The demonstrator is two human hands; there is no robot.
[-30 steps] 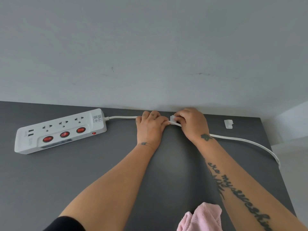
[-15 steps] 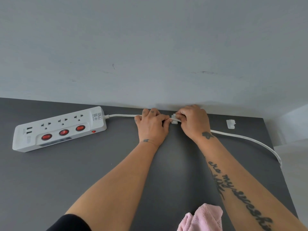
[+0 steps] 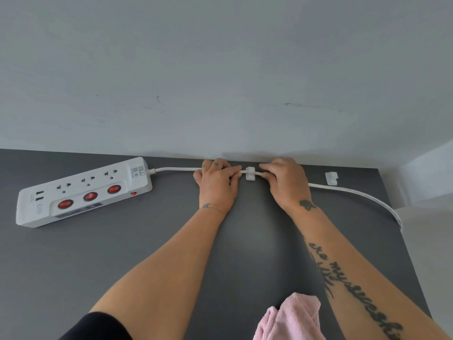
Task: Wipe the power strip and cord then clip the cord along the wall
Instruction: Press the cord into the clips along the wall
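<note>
A white power strip with three red switches lies at the left of the dark grey tabletop. Its white cord runs right along the foot of the wall and curves off the table's right edge. A small white cable clip sits around the cord between my hands. My left hand pinches the cord just left of the clip. My right hand pinches it just right of the clip. A second white clip sits empty further right, above the cord.
A pink cloth lies crumpled at the table's near edge between my forearms. The pale grey wall rises straight behind the cord. The table ends at the right, where a lighter floor shows.
My hands have drawn apart along the cord, uncovering the clip, which now sits around the cord. My right hand no longer covers the clip.
</note>
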